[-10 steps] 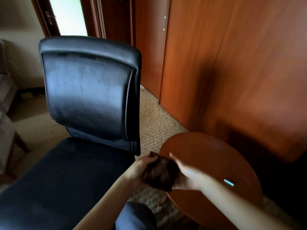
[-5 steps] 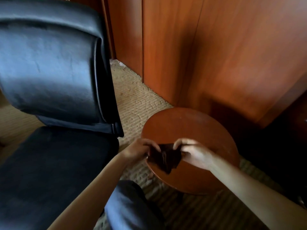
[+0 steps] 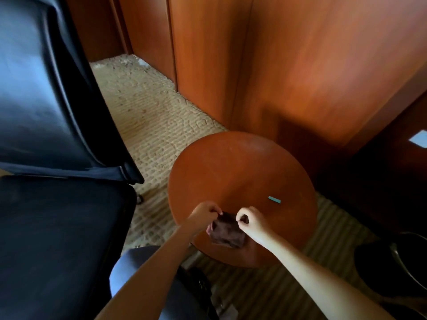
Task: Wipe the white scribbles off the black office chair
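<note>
Our round wooden table (image 3: 231, 172) on the beige carpet (image 3: 150, 116)
On it we see a small teal stick (image 3: 274, 199) toward the right, well apart from a crumpled dark brown cloth (image 3: 227, 234) at the near edge

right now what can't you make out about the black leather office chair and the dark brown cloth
Head view, black leather office chair: top and left cut off by frame edges, surface blurred, any scribbles unclear.
Head view, dark brown cloth: corners hidden by left hand and right hand pinching it.
</note>
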Tool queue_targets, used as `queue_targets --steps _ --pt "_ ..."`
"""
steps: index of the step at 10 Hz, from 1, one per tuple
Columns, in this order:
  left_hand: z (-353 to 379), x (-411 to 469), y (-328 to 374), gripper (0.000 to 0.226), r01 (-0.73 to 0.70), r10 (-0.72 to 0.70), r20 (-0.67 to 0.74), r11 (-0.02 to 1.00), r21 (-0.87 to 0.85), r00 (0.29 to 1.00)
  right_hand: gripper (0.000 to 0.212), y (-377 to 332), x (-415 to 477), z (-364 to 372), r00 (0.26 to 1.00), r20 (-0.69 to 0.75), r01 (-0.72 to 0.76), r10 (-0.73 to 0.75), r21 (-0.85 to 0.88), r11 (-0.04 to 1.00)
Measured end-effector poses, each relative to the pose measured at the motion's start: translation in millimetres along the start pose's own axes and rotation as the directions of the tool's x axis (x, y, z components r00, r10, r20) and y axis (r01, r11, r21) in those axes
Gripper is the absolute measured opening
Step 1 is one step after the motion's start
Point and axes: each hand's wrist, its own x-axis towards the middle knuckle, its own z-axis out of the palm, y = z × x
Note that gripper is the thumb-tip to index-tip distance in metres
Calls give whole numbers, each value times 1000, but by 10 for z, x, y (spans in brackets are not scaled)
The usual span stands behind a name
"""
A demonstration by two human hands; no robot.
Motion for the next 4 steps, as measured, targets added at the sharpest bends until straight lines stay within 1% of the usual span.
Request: queue_targets --steps 1,2,3,4 --pt "101 129 13 37 -38 55 -112 989 145 992 15 65 47 61 974 -188 94 -124 -161 982" --pt "192 19 -110 54 -101 174 -47 746 658 984 27 150 -4 93 938 -180 168 -297 -513 842" --pt "232 -57 -303 58 -152 166 77 509 847 983 41 288 -97 202 911 -138 213 -389 -651 729" --pt "190 -35 -278 60 -162 152 98 509 845 984 37 308 -71 243 905 -156 203 -395 -659 724"
